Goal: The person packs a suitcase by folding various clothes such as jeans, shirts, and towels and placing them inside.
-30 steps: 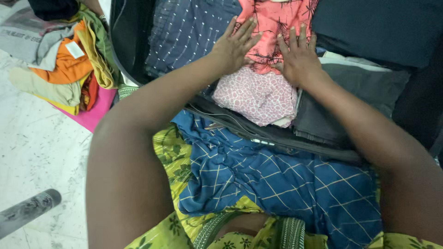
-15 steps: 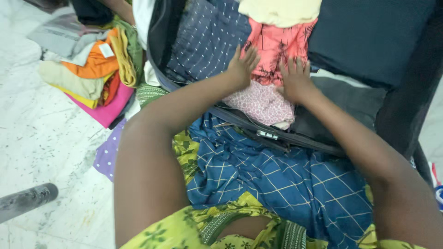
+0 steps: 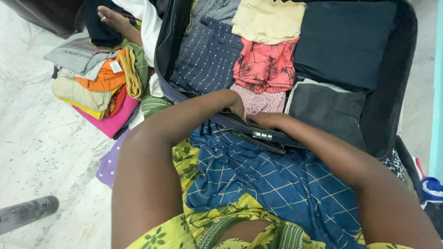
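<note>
Nearest: blue checked cloth (image 3: 286,184) draped over lap, yellow-green floral garment (image 3: 184,161) under it. Not folded, not in the case.

Left hand (image 3: 234,107) and right hand (image 3: 265,120) both at near rim of the open suitcase (image 3: 392,115), fingers curled down behind the rim by the pink patterned garment (image 3: 258,100). Fingertips hidden; cannot tell whether closed on fabric or just pressing. Hands near each other, not touching as far as visible.

Inside the case, going back: pink patterned piece at front, coral palm-print shirt (image 3: 265,64) just behind and overlapping it, cream fold (image 3: 267,20) behind that. Navy dotted garment (image 3: 207,55) to the left, grey fold (image 3: 327,110) and large dark navy piece (image 3: 344,41) to the right. All flat, tidy, side by side.

Outside, left on the marble floor (image 3: 41,152): stack of folded clothes (image 3: 97,83) in grey, orange, yellow, magenta, not packed.

Judgement: roughly half done. Case layer nearly filled; floor stack and lap cloth left.

Another person's foot (image 3: 113,18) at far left top. Dark cylinder (image 3: 25,213) lying at lower left.
</note>
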